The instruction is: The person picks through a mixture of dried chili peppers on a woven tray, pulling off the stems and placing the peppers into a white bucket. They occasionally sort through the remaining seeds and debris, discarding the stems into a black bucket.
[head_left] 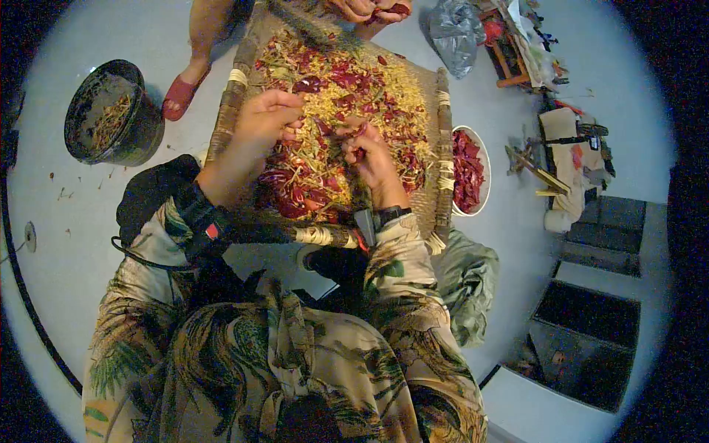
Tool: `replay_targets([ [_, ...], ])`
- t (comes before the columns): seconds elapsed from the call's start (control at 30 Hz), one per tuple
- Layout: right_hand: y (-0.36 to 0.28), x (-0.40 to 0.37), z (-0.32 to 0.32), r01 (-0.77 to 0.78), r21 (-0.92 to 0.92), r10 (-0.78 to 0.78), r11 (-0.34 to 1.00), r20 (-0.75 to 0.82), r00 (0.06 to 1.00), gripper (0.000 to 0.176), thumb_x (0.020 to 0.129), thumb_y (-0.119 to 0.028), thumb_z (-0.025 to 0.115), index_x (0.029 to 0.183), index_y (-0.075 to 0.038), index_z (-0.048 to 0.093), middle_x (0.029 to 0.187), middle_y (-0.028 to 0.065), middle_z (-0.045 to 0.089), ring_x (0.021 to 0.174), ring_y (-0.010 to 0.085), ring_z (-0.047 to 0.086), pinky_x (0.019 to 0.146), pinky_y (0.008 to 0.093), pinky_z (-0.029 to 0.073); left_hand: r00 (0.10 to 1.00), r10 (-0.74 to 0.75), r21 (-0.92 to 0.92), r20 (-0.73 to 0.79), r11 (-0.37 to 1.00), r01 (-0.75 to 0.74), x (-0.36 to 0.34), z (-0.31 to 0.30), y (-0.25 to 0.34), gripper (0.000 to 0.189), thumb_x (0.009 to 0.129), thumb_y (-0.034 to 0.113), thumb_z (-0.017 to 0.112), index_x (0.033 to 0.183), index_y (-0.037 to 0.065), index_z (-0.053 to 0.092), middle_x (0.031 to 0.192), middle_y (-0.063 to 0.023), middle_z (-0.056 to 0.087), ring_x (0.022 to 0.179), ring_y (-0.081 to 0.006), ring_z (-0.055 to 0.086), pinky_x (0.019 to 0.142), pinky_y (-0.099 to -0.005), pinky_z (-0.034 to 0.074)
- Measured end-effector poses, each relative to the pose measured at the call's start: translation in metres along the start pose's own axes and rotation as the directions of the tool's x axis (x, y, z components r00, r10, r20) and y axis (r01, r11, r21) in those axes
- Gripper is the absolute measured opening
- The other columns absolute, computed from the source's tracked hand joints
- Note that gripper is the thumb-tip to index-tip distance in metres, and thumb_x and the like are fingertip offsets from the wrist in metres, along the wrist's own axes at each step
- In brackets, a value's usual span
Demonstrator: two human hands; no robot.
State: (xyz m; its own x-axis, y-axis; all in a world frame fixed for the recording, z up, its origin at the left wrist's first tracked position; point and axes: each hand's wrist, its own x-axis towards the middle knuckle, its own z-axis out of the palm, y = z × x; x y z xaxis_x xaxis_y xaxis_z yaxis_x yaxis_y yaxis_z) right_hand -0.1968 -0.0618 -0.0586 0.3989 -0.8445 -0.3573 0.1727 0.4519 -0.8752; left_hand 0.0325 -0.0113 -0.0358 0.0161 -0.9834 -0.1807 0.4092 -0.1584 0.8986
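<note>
A woven tray with a wooden frame (444,118) lies before me, strewn with dried red chili peppers (295,193), yellow seeds (332,100) and pale stems. Over its left part is my left hand (267,118), its fingers pinched together; whatever is between them is too small to make out. My right hand (377,162), closer to the tray's middle, has its fingers curled around dark red dried chili. The two hands are a short way apart, both just above the loose chilies and seeds.
At the left stands a black bucket (136,140) holding stems. A white bowl (484,166) of red chili pieces sits right of the tray. Another person's hands (362,10) and red slipper (179,97) appear across from me. A grey plastic bag (452,33) lies at upper right.
</note>
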Motion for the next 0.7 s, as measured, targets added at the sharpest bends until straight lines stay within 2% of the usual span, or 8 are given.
replay_targets([
  [0.17, -0.008, 0.019, 0.012, -0.15, -0.23, 0.131, 0.962, -0.095, 0.987, 0.032, 0.078, -0.016, 0.064, 0.107, -0.008, 0.054, 0.082, 0.0024, 0.058, 0.054, 0.0061, 0.041, 0.046, 0.0181, 0.031, 0.999, 0.002, -0.051, -0.051, 0.999, -0.004, -0.003, 0.006, 0.007, 0.014, 0.081, 0.012, 0.06, 0.093, 0.004, 0.058, 0.076, -0.0004, 0.057, 0.067, -0.0072, 0.054, 0.055, -0.0205, 0.046],
  [0.2, -0.001, 0.026, 0.009, -0.131, -0.382, 0.094, 0.915, -0.116, 0.989, 0.034, 0.074, -0.028, 0.071, 0.098, -0.007, 0.061, 0.082, 0.0015, 0.064, 0.065, 0.0131, 0.056, 0.053, 0.028, 0.043, 0.999, 0.012, -0.051, -0.051, 0.999, -0.014, -0.003, 0.006, 0.006, 0.014, 0.081, 0.012, 0.06, 0.093, 0.004, 0.058, 0.076, -0.0006, 0.057, 0.067, -0.0073, 0.054, 0.056, -0.0207, 0.047],
  [0.3, 0.037, 0.055, 0.0, 0.24, -0.8, -0.365, 0.55, 0.028, 0.931, 0.027, 0.075, -0.028, 0.071, 0.088, -0.006, 0.062, 0.071, 0.0038, 0.062, 0.058, 0.0145, 0.053, 0.053, 0.0274, 0.044, 0.999, 0.02, -0.04, -0.03, 0.999, -0.022, -0.002, 0.005, 0.003, 0.015, 0.082, 0.012, 0.06, 0.094, 0.004, 0.058, 0.076, -0.0012, 0.057, 0.067, -0.0075, 0.055, 0.056, -0.0212, 0.047],
  [0.33, 0.038, 0.051, 0.002, 0.124, -0.963, -0.416, 0.239, 0.014, 0.909, 0.029, 0.073, -0.029, 0.071, 0.086, -0.004, 0.064, 0.072, 0.0097, 0.063, 0.064, 0.0199, 0.058, 0.059, 0.0317, 0.047, 1.0, 0.021, -0.034, -0.02, 0.999, -0.022, -0.002, 0.005, 0.003, 0.016, 0.082, 0.012, 0.06, 0.094, 0.003, 0.058, 0.077, -0.0014, 0.057, 0.067, -0.0076, 0.055, 0.056, -0.0213, 0.047],
  [0.43, 0.04, 0.053, 0.007, 0.073, -0.987, -0.347, 0.143, 0.019, 0.938, 0.034, 0.072, -0.024, 0.069, 0.094, 0.0, 0.062, 0.091, 0.0213, 0.063, 0.081, 0.0336, 0.063, 0.071, 0.0364, 0.049, 1.0, 0.024, -0.072, -0.007, 0.997, -0.024, -0.001, 0.003, 0.002, 0.016, 0.082, 0.012, 0.06, 0.094, 0.003, 0.058, 0.077, -0.0017, 0.058, 0.067, -0.0075, 0.055, 0.056, -0.0214, 0.048],
  [0.57, 0.066, 0.069, -0.038, 0.185, -0.628, -0.297, 0.756, -0.078, 0.952, 0.024, 0.079, -0.024, 0.065, 0.091, -0.003, 0.063, 0.074, 0.0067, 0.064, 0.064, 0.0232, 0.059, 0.06, 0.0356, 0.047, 0.999, 0.039, -0.034, -0.024, 0.999, -0.04, -0.001, 0.003, 0.002, 0.015, 0.082, 0.012, 0.058, 0.095, 0.004, 0.057, 0.077, -0.0011, 0.058, 0.067, -0.0079, 0.055, 0.056, -0.0211, 0.048],
  [0.6, 0.027, 0.035, -0.007, -0.173, -0.388, 0.076, 0.905, -0.253, 0.965, 0.012, 0.086, -0.022, 0.059, 0.084, -0.01, 0.059, 0.073, -0.001, 0.057, 0.059, 0.0086, 0.051, 0.044, 0.0227, 0.037, 0.999, 0.042, -0.013, -0.026, 0.999, -0.043, -0.002, 0.005, 0.004, 0.014, 0.083, 0.011, 0.057, 0.095, 0.004, 0.056, 0.077, -0.0007, 0.058, 0.066, -0.0083, 0.055, 0.057, -0.021, 0.048],
  [0.7, 0.013, 0.011, -0.005, -0.162, -0.034, 0.153, 0.986, -0.18, 0.972, 0.01, 0.086, -0.021, 0.059, 0.087, -0.012, 0.053, 0.072, -0.0012, 0.051, 0.056, 0.0049, 0.044, 0.041, 0.0184, 0.028, 1.0, 0.026, -0.015, -0.005, 1.0, -0.026, -0.002, 0.007, 0.005, 0.013, 0.084, 0.01, 0.056, 0.096, 0.005, 0.056, 0.078, -0.0003, 0.057, 0.066, -0.0086, 0.055, 0.059, -0.0209, 0.048],
])
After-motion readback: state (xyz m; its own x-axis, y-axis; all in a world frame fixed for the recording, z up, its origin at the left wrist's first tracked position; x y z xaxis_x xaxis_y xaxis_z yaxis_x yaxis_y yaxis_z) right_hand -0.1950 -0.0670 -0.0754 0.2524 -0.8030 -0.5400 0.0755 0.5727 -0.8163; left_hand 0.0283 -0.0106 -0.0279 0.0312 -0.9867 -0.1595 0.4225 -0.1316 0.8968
